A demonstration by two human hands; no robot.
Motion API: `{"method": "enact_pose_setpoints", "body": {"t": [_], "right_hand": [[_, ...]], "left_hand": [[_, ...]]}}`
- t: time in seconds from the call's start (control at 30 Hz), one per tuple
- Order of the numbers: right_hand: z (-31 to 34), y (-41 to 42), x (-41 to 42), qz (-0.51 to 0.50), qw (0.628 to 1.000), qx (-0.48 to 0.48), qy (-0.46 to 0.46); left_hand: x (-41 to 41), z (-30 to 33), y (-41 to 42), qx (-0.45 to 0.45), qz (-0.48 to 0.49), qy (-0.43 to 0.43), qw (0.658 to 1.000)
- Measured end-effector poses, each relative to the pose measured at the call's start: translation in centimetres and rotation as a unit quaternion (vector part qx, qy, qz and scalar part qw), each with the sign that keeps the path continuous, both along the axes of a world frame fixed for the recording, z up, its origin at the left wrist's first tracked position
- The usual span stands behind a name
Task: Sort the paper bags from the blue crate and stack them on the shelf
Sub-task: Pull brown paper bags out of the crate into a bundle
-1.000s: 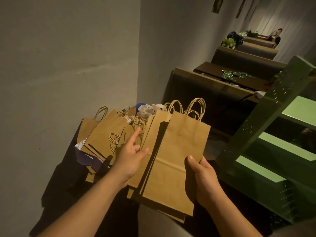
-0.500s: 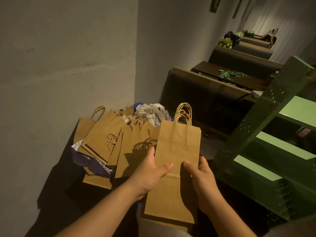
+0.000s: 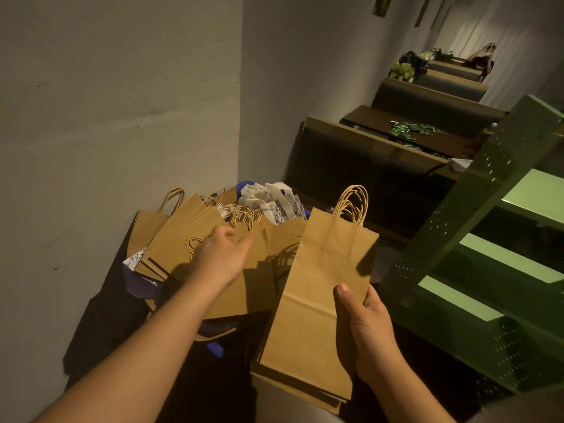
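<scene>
My right hand (image 3: pixel 366 328) grips a flat stack of brown paper bags (image 3: pixel 317 300) by its right edge, thumb on top, twisted-paper handles pointing away from me. My left hand (image 3: pixel 222 257) is stretched out with fingers relaxed over the loose brown paper bags (image 3: pixel 180 239) heaped in the blue crate (image 3: pixel 215 348); it is blurred, and I cannot tell whether it touches them. White printed bags (image 3: pixel 274 203) stick up at the crate's far end. Most of the crate is hidden under the bags.
A green metal shelf (image 3: pixel 488 264) with pale green boards stands close on the right. A grey wall runs along the left, behind the crate. Dark benches (image 3: pixel 360 160) and a table with green packets (image 3: pixel 409 129) stretch away behind.
My left hand has let go of the stack and reached left and forward over the crate's bags. The right hand now holds the stack alone, tilted slightly to the right.
</scene>
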State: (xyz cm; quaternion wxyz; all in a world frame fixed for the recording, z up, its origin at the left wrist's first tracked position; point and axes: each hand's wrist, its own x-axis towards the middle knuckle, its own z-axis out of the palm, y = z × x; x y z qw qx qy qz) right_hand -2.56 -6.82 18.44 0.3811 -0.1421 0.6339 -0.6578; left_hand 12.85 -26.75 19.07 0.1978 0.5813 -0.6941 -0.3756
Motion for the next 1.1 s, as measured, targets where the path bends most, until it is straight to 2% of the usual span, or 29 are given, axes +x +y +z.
{"method": "enact_pose_setpoints", "body": {"t": [0.07,0.1,0.17,0.27,0.77,1.1], "right_hand": [[-0.1,0.2,-0.1,-0.011,1.000,0.008,-0.005],[-0.1,0.2,-0.1,-0.014,1.000,0.012,-0.006],[0.1,0.2,-0.1,-0.017,1.000,0.015,-0.006],[0.3,0.0,-0.1,-0.016,1.000,0.017,0.002],[-0.3,-0.6,0.3,-0.018,0.999,0.048,0.002],[-1.0,-1.0,0.1,-0.010,0.998,0.058,0.008]], "left_hand": [[0.8,-1.4,-1.4,0.026,-0.026,-0.152,0.988],[1.0,-2.2,-1.7,0.050,-0.042,-0.202,0.977],[1.0,-3.2,-1.9,0.073,-0.077,-0.265,0.958],[0.7,-3.9,-1.4,0.053,-0.111,-0.307,0.944],[1.3,-3.3,-2.8,0.051,-0.081,-0.274,0.957],[0.9,-2.8,-2.5,0.074,-0.078,-0.201,0.974]]}}
